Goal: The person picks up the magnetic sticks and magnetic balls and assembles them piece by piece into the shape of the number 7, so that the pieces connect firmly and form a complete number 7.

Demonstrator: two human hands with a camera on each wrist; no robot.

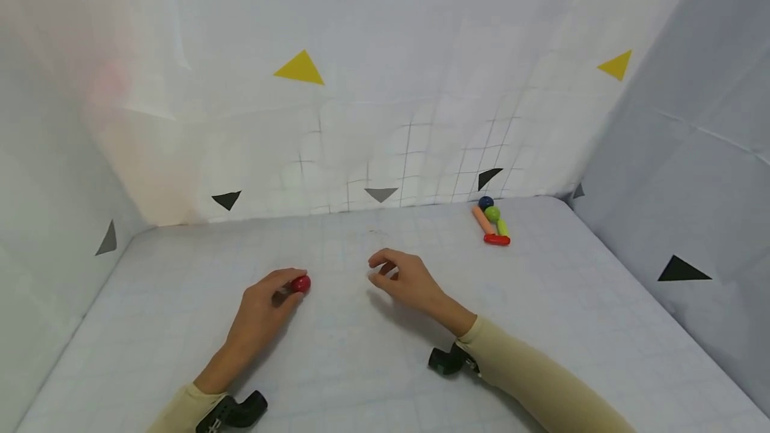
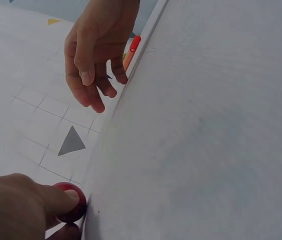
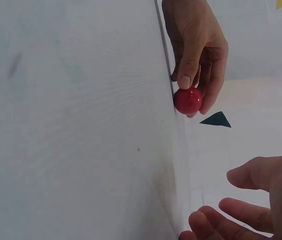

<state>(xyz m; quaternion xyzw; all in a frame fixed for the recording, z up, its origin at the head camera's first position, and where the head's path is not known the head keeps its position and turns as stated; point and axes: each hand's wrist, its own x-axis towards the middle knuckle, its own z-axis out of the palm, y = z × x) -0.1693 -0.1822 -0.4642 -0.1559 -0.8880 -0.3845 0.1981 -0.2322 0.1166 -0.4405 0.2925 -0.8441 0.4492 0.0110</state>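
A glossy red ball (image 1: 301,284) is pinched between the thumb and fingers of my left hand (image 1: 263,307), low at the tabletop left of centre. In the right wrist view the ball (image 3: 188,101) shows round and smooth beneath the left thumb. My right hand (image 1: 409,281) hovers over the middle of the table, fingers loosely bent and holding nothing; its shadow falls below it. The left wrist view shows this right hand (image 2: 95,55) apart from the ball, its fingers pointing down.
At the back right lie a dark blue ball (image 1: 486,203), a green ball (image 1: 492,214), an orange stick (image 1: 482,220), a yellow-green stick (image 1: 502,228) and a red piece (image 1: 496,240), grouped together. White sheeting (image 1: 385,85) with yellow and dark triangles walls the table (image 1: 361,366).
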